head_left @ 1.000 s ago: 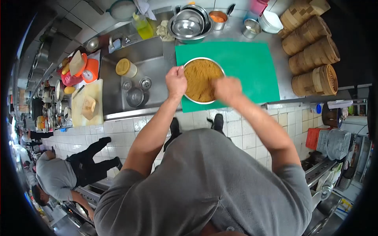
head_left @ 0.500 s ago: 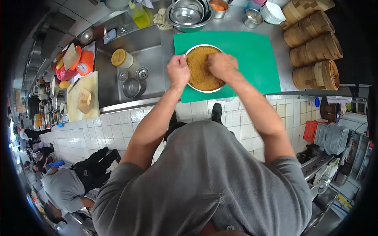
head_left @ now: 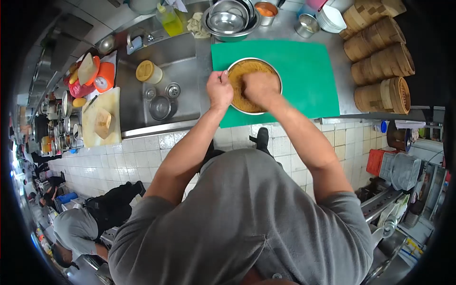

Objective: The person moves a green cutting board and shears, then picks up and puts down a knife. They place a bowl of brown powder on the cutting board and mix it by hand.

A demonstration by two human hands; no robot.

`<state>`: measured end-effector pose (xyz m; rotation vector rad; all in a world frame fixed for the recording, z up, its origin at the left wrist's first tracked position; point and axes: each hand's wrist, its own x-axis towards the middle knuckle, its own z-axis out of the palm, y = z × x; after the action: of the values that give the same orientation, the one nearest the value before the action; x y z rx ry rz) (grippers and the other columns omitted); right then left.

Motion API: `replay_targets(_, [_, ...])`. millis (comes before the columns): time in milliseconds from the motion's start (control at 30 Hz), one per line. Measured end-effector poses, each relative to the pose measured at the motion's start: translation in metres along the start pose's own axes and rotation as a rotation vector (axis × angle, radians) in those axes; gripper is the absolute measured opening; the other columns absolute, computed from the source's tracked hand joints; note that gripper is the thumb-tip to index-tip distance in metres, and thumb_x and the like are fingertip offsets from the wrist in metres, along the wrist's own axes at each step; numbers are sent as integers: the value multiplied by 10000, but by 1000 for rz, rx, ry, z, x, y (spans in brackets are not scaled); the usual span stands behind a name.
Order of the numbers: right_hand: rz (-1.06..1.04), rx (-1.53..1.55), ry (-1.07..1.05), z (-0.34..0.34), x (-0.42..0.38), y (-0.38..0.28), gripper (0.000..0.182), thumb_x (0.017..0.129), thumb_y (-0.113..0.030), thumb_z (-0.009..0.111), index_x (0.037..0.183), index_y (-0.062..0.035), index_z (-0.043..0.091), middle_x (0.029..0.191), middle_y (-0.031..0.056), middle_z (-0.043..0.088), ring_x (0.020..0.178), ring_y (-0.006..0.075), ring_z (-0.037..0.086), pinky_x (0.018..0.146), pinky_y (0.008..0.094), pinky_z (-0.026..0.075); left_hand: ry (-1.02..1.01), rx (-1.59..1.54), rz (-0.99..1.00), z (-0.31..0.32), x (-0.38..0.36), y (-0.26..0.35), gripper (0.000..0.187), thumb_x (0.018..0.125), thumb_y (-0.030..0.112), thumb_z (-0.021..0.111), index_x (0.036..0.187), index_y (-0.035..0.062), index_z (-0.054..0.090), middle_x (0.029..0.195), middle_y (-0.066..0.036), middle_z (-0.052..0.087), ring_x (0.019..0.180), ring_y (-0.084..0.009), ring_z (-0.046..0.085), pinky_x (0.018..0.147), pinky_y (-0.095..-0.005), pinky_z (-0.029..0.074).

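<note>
Hands busy in a bowl of brown crumbs

The left hand [head_left: 219,89] grips the bowl [head_left: 254,85] rim at 9 o'clock; right hand [head_left: 259,88] fingers press clenched into the crumbs [head_left: 240,76]. The bowl sits on the green mat [head_left: 304,76]; the mixing looks unfinished.

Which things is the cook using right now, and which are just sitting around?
In use: left hand gripping the bowl rim; right hand in the brown mix; green mat under the bowl.

Just sitting: steamers, stacked bowls, sink, yellow bottle, board.
</note>
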<state>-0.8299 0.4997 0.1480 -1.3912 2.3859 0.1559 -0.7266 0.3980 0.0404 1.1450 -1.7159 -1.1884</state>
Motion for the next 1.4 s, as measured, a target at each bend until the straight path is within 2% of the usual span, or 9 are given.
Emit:
replay_targets(167, [-147,-29,70,23,-49,12,263,927,-211,601,1023,-102,820,1043,183,789,947,349,786,783,469,635,52,7,28,-12,-12,7,214,1033,199,685,958,-1,676,699,-77,644,651,-151,579,613,-368,473])
replay_targets(333, [60,68,132,33,27,30,260,929,-225,613,1068,-137,814,1062,162,794,993,338,778,803,486,627,31,60,206,-15,-8,-18,222,1045,229,643,1023,8,646,855,-203,696,781,-328,668,739,-461,517])
replay_targets(500, [-97,-111,84,9,-32,-13,227,920,-200,603,1034,-143,792,1048,161,791,980,349,771,822,489,621,-74,100,-23,-26,-18,4,213,1070,222,584,1048,10,594,894,-243,680,883,-400,681,799,-501,513])
replay_targets(600, [9,49,137,2,-3,-1,218,899,-175,607,1018,-131,784,1036,170,787,971,356,768,834,498,614,-165,8,-34,-23,-40,-16,295,1111,285,528,1005,11,527,759,-199,622,641,-306,688,566,-452,545])
replay_targets(667, [23,123,137,9,-16,8,214,890,-165,609,1008,-131,784,1023,169,786,964,358,767,836,501,611,-361,-340,-524,-49,-67,22,329,1127,319,493,990,19,496,714,-158,599,542,-264,656,470,-408,536])
replay_targets(767, [-124,21,79,17,-36,1,216,886,-159,610,1002,-144,792,1008,157,787,957,355,769,825,498,612,-411,5,-329,-69,-26,25,326,1124,303,507,1110,-15,576,786,-162,680,654,-261,710,598,-408,581])
replay_targets(833, [-234,-41,44,19,-45,-11,222,887,-155,610,1006,-150,797,1007,146,789,959,350,770,815,495,615,-243,-9,240,-31,30,9,354,1103,294,559,1208,-23,677,900,-153,761,781,-227,743,723,-380,583])
replay_targets(1000, [-23,78,72,-8,-20,28,225,889,-161,617,1010,-107,799,1020,175,784,959,353,772,811,497,614,-491,150,90,0,61,19,271,1036,249,668,1090,8,778,910,-141,786,816,-180,722,764,-342,551])
replay_targets(1400, [-188,8,87,23,-67,17,229,919,-171,589,902,-77,797,971,158,796,913,353,782,768,465,624,-197,-116,104,-5,23,-2,204,1018,160,682,1016,-32,752,806,-137,757,695,-160,673,670,-340,528])
